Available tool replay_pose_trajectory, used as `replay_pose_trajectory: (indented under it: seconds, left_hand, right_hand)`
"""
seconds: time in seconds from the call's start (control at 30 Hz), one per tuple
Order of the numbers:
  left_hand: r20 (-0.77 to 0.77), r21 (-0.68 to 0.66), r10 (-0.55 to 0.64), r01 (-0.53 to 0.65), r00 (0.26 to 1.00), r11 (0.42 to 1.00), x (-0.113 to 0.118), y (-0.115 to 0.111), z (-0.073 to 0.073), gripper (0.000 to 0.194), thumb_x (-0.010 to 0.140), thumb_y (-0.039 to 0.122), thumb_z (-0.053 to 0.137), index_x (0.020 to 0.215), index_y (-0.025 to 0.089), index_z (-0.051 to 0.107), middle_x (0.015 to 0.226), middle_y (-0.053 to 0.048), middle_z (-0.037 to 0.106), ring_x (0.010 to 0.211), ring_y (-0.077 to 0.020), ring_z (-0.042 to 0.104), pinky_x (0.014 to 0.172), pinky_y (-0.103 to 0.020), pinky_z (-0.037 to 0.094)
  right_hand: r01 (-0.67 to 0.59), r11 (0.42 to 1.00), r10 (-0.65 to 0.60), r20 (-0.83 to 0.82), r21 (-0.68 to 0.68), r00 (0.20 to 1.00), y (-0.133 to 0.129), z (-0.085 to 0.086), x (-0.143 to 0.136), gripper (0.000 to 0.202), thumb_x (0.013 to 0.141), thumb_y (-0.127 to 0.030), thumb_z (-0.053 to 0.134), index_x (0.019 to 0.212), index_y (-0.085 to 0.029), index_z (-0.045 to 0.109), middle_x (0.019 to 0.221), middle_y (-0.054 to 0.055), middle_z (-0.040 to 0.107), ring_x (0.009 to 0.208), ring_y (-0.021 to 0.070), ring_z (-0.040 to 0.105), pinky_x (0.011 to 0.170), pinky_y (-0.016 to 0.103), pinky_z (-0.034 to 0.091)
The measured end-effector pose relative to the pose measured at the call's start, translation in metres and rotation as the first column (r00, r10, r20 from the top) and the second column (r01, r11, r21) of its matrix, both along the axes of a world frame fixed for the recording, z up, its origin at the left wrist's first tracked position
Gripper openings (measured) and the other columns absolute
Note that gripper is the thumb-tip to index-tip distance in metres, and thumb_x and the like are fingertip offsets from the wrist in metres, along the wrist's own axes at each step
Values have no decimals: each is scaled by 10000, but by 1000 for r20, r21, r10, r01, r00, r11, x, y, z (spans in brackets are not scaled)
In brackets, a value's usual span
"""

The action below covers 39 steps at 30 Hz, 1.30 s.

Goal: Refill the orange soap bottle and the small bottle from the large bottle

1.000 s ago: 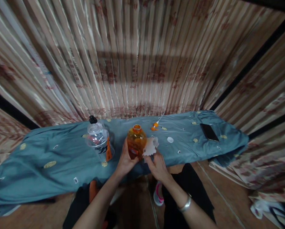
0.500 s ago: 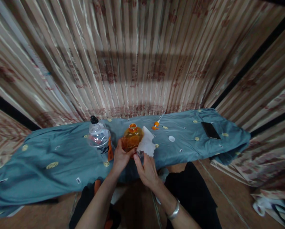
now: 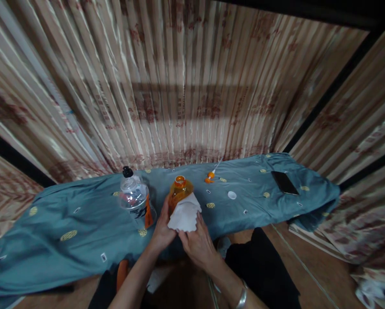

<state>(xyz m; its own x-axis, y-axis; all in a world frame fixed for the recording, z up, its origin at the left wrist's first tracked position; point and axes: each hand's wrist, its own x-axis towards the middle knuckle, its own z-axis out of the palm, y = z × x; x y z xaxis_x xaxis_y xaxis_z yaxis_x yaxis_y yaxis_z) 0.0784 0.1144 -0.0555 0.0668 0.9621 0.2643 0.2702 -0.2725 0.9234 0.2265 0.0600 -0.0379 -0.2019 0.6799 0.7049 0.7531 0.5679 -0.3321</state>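
An amber see-through bottle (image 3: 178, 192) without its cap stands upright at the near side of the cloth. My left hand (image 3: 163, 227) is closed around its left side. My right hand (image 3: 198, 242) grips a white ragged-edged label (image 3: 185, 213), its blank side showing. This piece covers the lower front of the bottle and the fingertips of both hands; whether it is still stuck to the bottle is hidden. Left of my hands stands a clear bottle (image 3: 137, 206) with a black cap and an orange-and-black label. Behind to the right lies an orange pump top (image 3: 210, 177) with a pale tube.
A blue-grey cloth (image 3: 92, 214) covers the long, narrow surface. On its right part lie a white disc (image 3: 231, 195) and a dark phone (image 3: 285, 183). A striped curtain (image 3: 186, 98) hangs right behind, with dark frame bars (image 3: 327, 96) at the sides.
The white label has swung from the bottle's right side down and left across its front. My right hand moved with it. My left fingers now sit behind the label's edge.
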Motion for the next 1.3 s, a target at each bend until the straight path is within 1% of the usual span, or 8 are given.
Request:
replay_pose_trajectory:
  seconds: [0.17, 0.37, 0.53, 0.7, 0.9, 1.1, 1.23, 1.3]
  left_hand:
    - [-42, 41, -54, 56, 998, 998, 1, -9, -6, 1277, 573, 415, 884, 1638, 171, 223, 1657, -236, 398, 1529, -395, 392, 1254, -574, 258]
    - [-34, 40, 65, -64, 997, 997, 2, -2, -16, 845, 821, 461, 689, 1547, 160, 380, 1582, -233, 504, 1472, -355, 491, 1226, -555, 340]
    - [-18, 64, 125, -124, 992, 990, 2, 6, -24, 805, 776, 430, 721, 1475, 120, 470, 1514, -253, 564, 1433, -386, 528, 1209, -572, 364]
    - [21, 81, 122, -123, 992, 989, 1, 7, -27, 676, 786, 366, 691, 1403, 122, 560, 1408, -238, 644, 1345, -394, 606, 1185, -601, 388]
    - [61, 72, 64, -69, 996, 995, 5, -1, -23, 699, 818, 326, 677, 1474, 144, 517, 1492, -220, 600, 1391, -371, 575, 1187, -570, 398]
    - [135, -12, -13, 15, 991, 1000, 12, -5, -15, 821, 817, 290, 675, 1575, 171, 381, 1514, -191, 600, 1367, -326, 606, 1176, -533, 429]
    - [149, -15, -11, 14, 989, 1000, 17, -3, -13, 807, 813, 331, 666, 1558, 175, 399, 1446, -168, 661, 1325, -325, 641, 1175, -542, 434]
    - [153, -12, -7, 9, 988, 1000, 18, -1, -14, 841, 782, 364, 699, 1550, 171, 420, 1400, -169, 691, 1290, -346, 662, 1165, -554, 446]
  right_hand:
    - [-93, 970, 61, -147, -226, 987, -8, 5, 10, 352, 945, -163, 545, 1240, -191, 735, 1231, 142, 766, 1225, 303, 685, 1072, 468, 577]
    - [-324, 798, 225, -248, -508, 942, -25, 31, 27, 324, 978, -231, 539, 1255, -196, 703, 1265, 119, 745, 1234, 268, 678, 1090, 394, 538]
    - [-223, 681, 241, -74, -698, 968, -5, 57, 83, 187, 955, -231, 584, 1002, -197, 762, 1009, 65, 790, 958, 230, 744, 893, 311, 558]
    - [394, 782, -80, 549, -483, 832, 102, 67, 132, 331, 981, -87, 455, 1155, -145, 731, 1145, 146, 782, 1072, 245, 742, 918, 295, 531]
    - [428, 810, -53, 676, -402, 735, 200, 35, 130, 493, 950, -43, 470, 1403, -190, 598, 1543, 173, 564, 1422, 281, 539, 1104, 408, 493]
    - [368, 836, 25, 697, -408, 716, 213, 26, 133, 345, 963, -23, 449, 1180, -147, 687, 1218, 194, 722, 1241, 270, 660, 1077, 388, 524]
    - [311, 885, -13, 648, -347, 762, 190, 59, 154, 453, 943, -15, 442, 1346, -142, 607, 1426, 199, 623, 1390, 264, 565, 1179, 409, 456]
    - [160, 947, -42, 387, -280, 921, 164, 86, 166, 502, 897, -32, 495, 1375, -148, 597, 1464, 185, 611, 1407, 278, 560, 1208, 457, 441]
